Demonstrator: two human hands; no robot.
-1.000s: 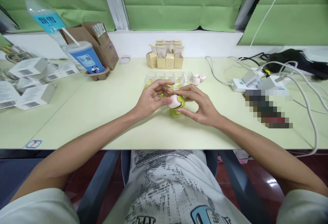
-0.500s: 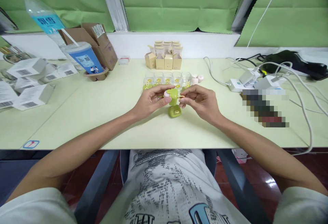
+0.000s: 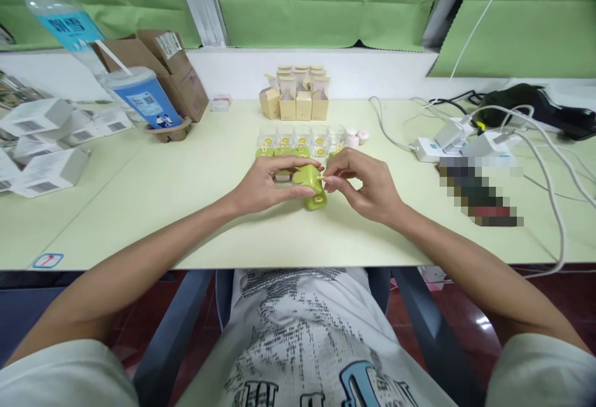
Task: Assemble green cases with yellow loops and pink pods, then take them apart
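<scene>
My left hand (image 3: pixel 261 187) grips a small rounded green case (image 3: pixel 306 176) between thumb and fingers. At the case's right side, my right hand (image 3: pixel 367 185) pinches a thin pale-yellow loop (image 3: pixel 321 178) that meets the case. A second green case (image 3: pixel 316 203) lies on the table just below the held one, partly covered by it. Behind my hands, several more green cases with loops (image 3: pixel 284 151) stand in a row, partly hidden by my fingers. Clear plastic cups with yellow marks (image 3: pixel 302 133) line up behind them, beside small pale-pink pieces (image 3: pixel 356 138).
Small open cardboard boxes (image 3: pixel 298 107) stand by the wall. To the left are white boxes (image 3: pixel 46 168), a blue drink cup (image 3: pixel 144 100), a bottle (image 3: pixel 69 25) and a brown carton (image 3: pixel 179 78). A power strip (image 3: pixel 431 148) with cables and a pixelated item (image 3: pixel 479 193) lie right.
The held green case has turned in my left hand, and the pink part seen on it before is now out of sight. My right hand keeps its pinch on the loop.
</scene>
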